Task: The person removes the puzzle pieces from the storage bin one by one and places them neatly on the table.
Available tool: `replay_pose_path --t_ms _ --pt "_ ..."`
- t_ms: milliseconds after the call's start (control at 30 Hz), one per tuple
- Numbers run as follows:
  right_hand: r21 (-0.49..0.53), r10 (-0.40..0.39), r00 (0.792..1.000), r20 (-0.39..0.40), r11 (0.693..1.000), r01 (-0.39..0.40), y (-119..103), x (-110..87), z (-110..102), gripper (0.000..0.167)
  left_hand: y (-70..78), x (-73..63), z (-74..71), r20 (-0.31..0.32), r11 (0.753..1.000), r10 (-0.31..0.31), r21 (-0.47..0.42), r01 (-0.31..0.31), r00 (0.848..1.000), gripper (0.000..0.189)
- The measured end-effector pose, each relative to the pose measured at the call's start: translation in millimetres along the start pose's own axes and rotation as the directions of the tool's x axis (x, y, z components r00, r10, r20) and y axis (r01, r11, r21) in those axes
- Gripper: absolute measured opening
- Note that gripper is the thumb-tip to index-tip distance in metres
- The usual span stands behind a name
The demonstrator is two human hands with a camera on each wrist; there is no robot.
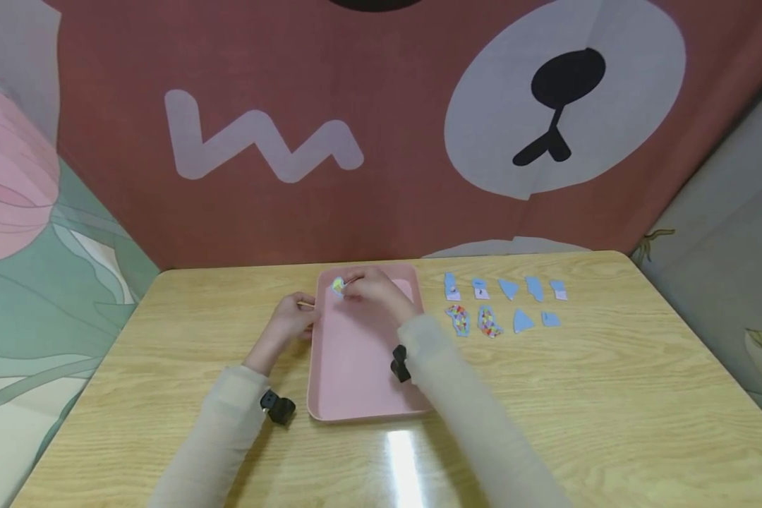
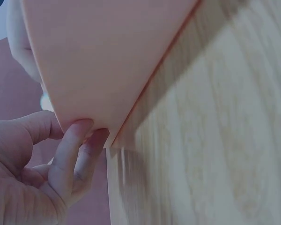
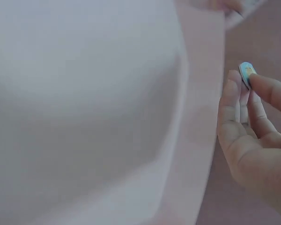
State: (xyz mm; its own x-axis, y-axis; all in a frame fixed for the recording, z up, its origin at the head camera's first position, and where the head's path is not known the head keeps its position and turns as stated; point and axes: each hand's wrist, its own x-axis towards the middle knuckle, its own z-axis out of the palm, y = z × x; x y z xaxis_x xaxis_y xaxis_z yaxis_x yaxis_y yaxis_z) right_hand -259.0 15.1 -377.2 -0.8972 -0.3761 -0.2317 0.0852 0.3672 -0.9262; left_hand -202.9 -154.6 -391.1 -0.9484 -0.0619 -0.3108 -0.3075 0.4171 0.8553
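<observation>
A pink rectangular tray [image 1: 355,367] lies on the wooden table. At its far left corner my left hand [image 1: 290,317] grips the edge; in the left wrist view the fingertips [image 2: 82,125] press the outer wall and the thumb sits at the rim. Over the far end of the tray, my right hand [image 1: 376,288] pinches a small light-blue puzzle piece [image 1: 338,285] with a yellow patch. The right wrist view shows that puzzle piece [image 3: 246,73] edge-on between thumb and fingers.
Right of the tray, several flat blue pieces lie in two rows, among them a triangle [image 1: 523,322] and two with multicoloured patches, one a curved piece [image 1: 490,322]. A brown cloth with a bear face [image 1: 565,106] hangs behind the table [image 1: 609,395].
</observation>
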Motion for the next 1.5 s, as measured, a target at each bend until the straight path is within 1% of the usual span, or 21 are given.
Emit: replay_pose_path --t_ms 100,200,300,467,600,700,767,933,1133,1333,1500 --pt "0.04 0.022 1.0 0.005 0.999 -0.022 -6 -3.4 -10 0.028 -1.8 1.0 -2.4 -0.004 1.0 -0.007 0.009 0.007 1.0 0.037" --pt "0.057 0.049 0.999 -0.013 0.997 -0.048 -13 -5.2 -21 0.029 -2.7 1.3 -4.6 -0.005 1.0 -0.013 0.021 0.013 1.0 0.037" --pt "0.07 0.049 0.998 -0.025 0.996 -0.047 -19 -8.7 -35 0.03 -2.7 0.8 -6.7 -0.001 1.0 -0.016 0.027 0.016 1.0 0.038" --pt "0.068 -0.015 0.999 -0.03 0.998 0.017 -21 -18.6 -61 0.032 -3.4 0.0 -8.2 0.003 1.0 -0.009 0.021 0.009 1.0 0.039" --pt "0.107 -0.045 0.998 -0.045 0.993 0.05 -16 -25.9 -83 0.031 -3.8 -0.3 -8.9 -0.002 1.0 -0.008 0.023 0.008 1.0 0.039" --pt "0.119 -0.062 0.997 -0.049 0.991 0.067 -9 -32.1 -101 0.033 -4.5 0.2 -9.3 0.004 1.0 -0.013 0.024 0.013 1.0 0.039" --pt "0.101 -0.065 0.997 -0.051 0.992 0.07 -3 -37.2 -114 0.035 -5.0 0.8 -9.2 0.006 1.0 -0.018 0.021 0.018 1.0 0.04" --pt "0.032 -0.05 0.998 -0.04 0.998 0.052 15 -53.4 -150 0.04 -6.0 1.9 -8.4 0.007 1.0 -0.021 0.016 0.021 1.0 0.041" --pt "-0.061 -0.032 0.999 -0.035 0.998 0.03 38 -79.9 -190 0.046 -6.2 1.0 -7.1 0.007 1.0 -0.01 0.018 0.01 1.0 0.041" --pt "-0.046 0.031 0.999 -0.037 0.998 -0.032 67 -104.5 -224 0.05 -4.2 -0.7 -6.4 0.005 1.0 -0.02 0.024 0.02 1.0 0.041" --pt "-0.041 0.078 0.995 -0.061 0.996 -0.081 90 -120.8 -249 0.046 -3.3 -1.2 -6.4 -0.003 0.999 -0.023 0.025 0.023 1.0 0.041"
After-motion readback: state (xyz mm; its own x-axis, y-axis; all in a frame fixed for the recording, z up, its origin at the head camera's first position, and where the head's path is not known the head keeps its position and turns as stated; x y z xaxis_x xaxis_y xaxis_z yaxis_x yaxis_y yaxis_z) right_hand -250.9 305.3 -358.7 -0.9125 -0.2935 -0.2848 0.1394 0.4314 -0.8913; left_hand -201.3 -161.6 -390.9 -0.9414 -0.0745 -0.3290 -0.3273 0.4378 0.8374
